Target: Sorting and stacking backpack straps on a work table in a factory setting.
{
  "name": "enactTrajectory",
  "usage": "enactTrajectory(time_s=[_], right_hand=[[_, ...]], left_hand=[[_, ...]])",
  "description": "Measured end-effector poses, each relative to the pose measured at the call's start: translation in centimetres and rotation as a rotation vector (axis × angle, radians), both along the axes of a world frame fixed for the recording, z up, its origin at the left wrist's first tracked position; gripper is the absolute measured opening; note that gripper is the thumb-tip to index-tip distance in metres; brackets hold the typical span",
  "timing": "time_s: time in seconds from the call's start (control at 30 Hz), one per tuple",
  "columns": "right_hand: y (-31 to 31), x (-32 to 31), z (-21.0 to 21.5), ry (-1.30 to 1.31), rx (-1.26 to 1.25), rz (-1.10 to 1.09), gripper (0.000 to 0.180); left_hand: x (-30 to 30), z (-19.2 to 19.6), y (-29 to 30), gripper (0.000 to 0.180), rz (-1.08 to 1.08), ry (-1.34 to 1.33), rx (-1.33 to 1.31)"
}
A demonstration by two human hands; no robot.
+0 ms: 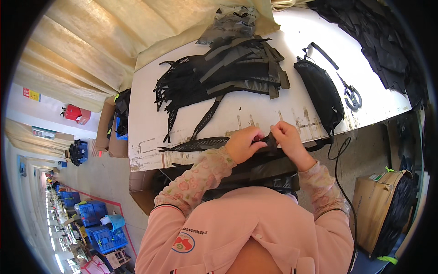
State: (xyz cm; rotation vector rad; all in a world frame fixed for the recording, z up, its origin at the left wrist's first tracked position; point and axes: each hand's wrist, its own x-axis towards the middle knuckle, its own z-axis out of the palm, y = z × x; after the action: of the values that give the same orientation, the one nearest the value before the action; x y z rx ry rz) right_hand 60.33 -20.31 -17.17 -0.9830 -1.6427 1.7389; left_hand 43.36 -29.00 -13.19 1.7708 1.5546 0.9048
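Black mesh strap piece [268, 139]: we see it pinched between our two hands at the near edge of the white worktable [273, 114], just above the lap.
Left hand [242, 144]: fingers curled shut around the strap piece's left part, thumb pressed toward the right hand.
Right hand [287, 137]: fingertips [275, 129] closed on the strap piece from the right, so the dark material sits in the small gap between both sets of fingers and touches them.
Long mesh strip [196, 144]: a black, narrow, tapered band lying flat on the table, running left from our left hand; we cannot tell whether it joins the held piece.
Pile of cut parts [228, 68]: black mesh and grey fabric strips heaped at the table's middle, well apart from the hands.
Black pouch bag [321, 91]: an oval zip bag with a strap lying right of the pile, near our right hand but not touching it.
Black fabric in the lap [255, 176]: dark sheets bunched below the table edge, under both wrists.
Cardboard box [376, 205]: brown, on the floor at our right, with black material at its side.
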Motion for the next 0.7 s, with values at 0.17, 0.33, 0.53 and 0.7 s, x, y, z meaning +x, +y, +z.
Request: enactTrajectory(time_s=[0.17, 0.33, 0.53, 0.7], right_hand=[[0.4, 1.3, 1.6, 0.405, -0.456, 0.145, 0.018], [-0.5, 2.2, 2.0, 0.376, -0.542, 0.497, 0.028], [-2.7, 0.5, 4.0, 0.733, -0.779, 0.317, 0.018], [-1.8, 1.2, 2.3, 0.514, -0.529, 0.185, 0.006]], left_hand=[[-0.3, 1.3, 1.0, 0.011, 0.010, -0.083, -0.007], [-2.1, 2.5, 1.6, 0.015, -0.049, -0.482, -0.147], [-2.9, 1.6, 2.1, 0.018, -0.046, -0.500, -0.070], [-2.9, 3.7, 1.7, 0.019, -0.114, -0.604, -0.204]])
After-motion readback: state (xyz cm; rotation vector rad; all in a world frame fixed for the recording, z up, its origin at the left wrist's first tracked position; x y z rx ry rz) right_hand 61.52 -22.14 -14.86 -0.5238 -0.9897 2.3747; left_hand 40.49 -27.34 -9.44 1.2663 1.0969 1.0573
